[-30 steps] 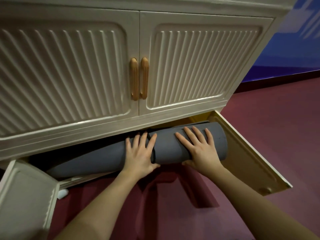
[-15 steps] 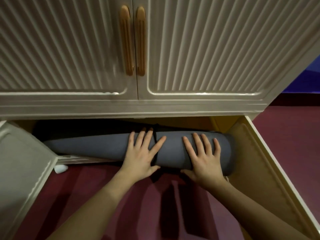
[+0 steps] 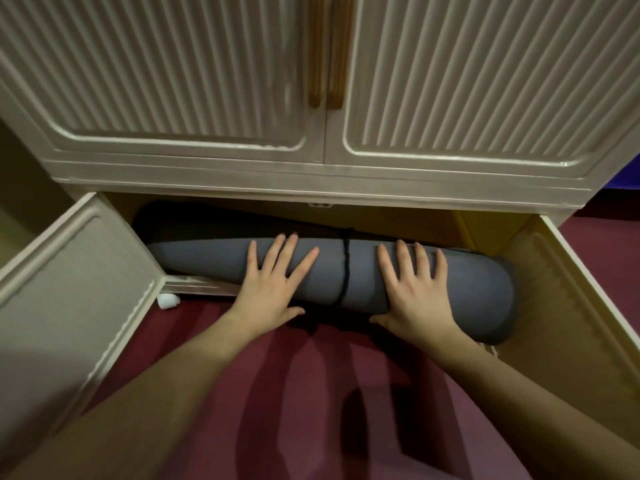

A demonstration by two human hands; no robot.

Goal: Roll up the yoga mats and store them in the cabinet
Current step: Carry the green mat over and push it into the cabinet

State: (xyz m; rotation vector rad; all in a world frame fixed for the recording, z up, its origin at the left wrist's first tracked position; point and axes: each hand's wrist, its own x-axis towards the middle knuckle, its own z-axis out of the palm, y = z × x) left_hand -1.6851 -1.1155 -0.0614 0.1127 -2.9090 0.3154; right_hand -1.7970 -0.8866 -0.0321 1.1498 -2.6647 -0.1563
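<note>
Rolled grey yoga mat [image 3: 433, 289]: smooth matte foam, a long tube that looks fatter toward its right end, lying across the mouth of the cabinet's [image 3: 311, 178] bottom compartment. Left end sits inside on the compartment floor; right end juts forward past the sill, over the floor. A thin black cord [image 3: 345, 268] circles the roll near its middle.

Left hand [image 3: 273, 282]: flat on the roll left of the cord, palm down, fingers straight and fanned, thumb out at the near edge. Presses, no grip.

Right hand [image 3: 414, 289]: same posture right of the cord, fingers straight and spread over the curve of the roll, thumb low at the near side.

Behind the mat, a darker rolled shape lies deeper in the shadowed compartment; what it is cannot be told.

Cabinet: cream, glossy moulded finish. Upper doors [image 3: 485, 81] are closed, panels ribbed in vertical flutes, with paired wooden bar handles [image 3: 327, 64] at the seam. Lower doors swung out: left door [image 3: 69, 289] cream with stepped moulding, right door [image 3: 571, 323] showing a tan inner face.

Floor [image 3: 311, 393]: maroon, soft sheen. A small white foot [image 3: 168, 301] sits under the left corner of the sill.
</note>
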